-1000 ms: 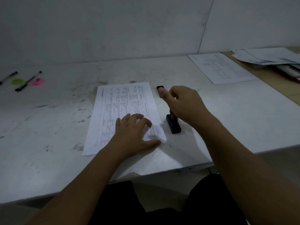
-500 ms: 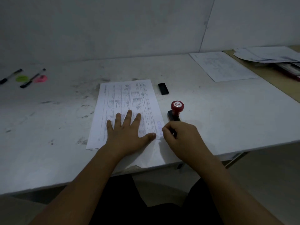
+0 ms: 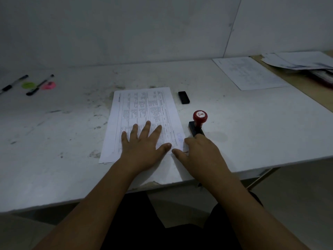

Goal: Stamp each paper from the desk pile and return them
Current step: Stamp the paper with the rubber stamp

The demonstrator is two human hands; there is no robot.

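Note:
A thin stack of printed papers (image 3: pixel 144 112) lies on the white desk (image 3: pixel 252 127) in front of me, with a faint blue stamp mark near its lower right corner. My left hand (image 3: pixel 142 147) presses flat on the lower part, fingers spread. My right hand (image 3: pixel 200 152) rests at the paper's lower right corner, fingers touching the edge; whether it pinches the sheet is unclear. The red-knobbed stamp (image 3: pixel 198 121) stands upright on its black base just beyond my right hand, let go.
A small black stamp cap (image 3: pixel 183 97) lies right of the paper's top. A single sheet (image 3: pixel 250 73) and a loose paper pile (image 3: pixel 302 60) sit at the far right. Two pens (image 3: pixel 38 85) and round sticky notes (image 3: pixel 28 85) lie far left. The desk's front edge is near my wrists.
My right hand set the stamp down, let go and came back to the paper's lower right corner. My left hand flattened out on the sheet.

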